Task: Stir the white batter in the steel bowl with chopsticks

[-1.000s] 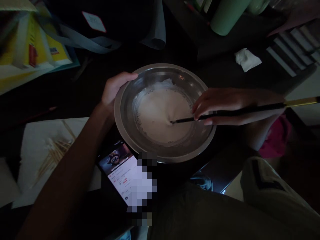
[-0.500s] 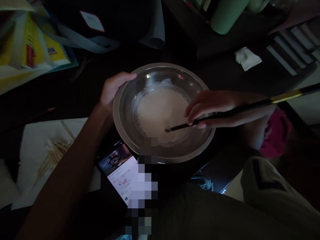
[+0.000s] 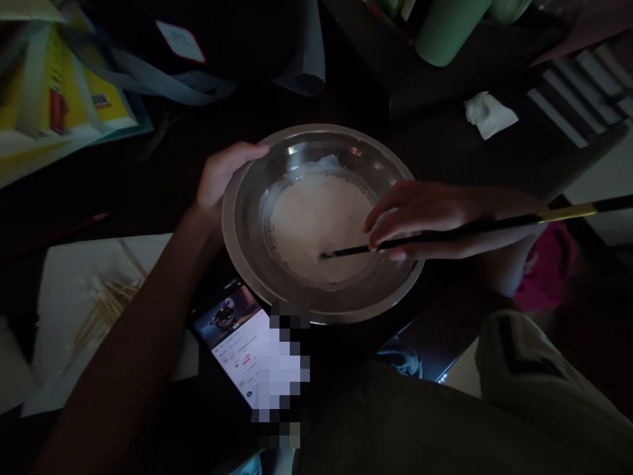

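A wide metal bowl (image 3: 237,264) stands in the middle of the head view. Pale, creamy liquid (image 3: 316,218) covers its bottom, with small bubbles round the edge. My left hand (image 3: 225,171) grips the bowl's far left rim, thumb on top; the fingers underneath are hidden. Over the right rim, my right hand (image 3: 425,214) is closed round a black chopstick (image 3: 524,223) with a gold band. Its tip dips into the liquid near the centre. Whether a second stick lies against it, I cannot tell.
A lit phone (image 3: 237,343) lies close to the bowl's near left side. Cotton swabs (image 3: 111,307) rest on white paper (image 3: 54,290) at left. Behind are yellow books (image 3: 34,99) and a dark bag (image 3: 237,46). Crumpled tissue (image 3: 489,115) and a green bottle (image 3: 452,30) are at right.
The chopstick's tip has shifted slightly left through the liquid, and its back end has dropped lower in view. My left hand and the bowl have hardly moved.
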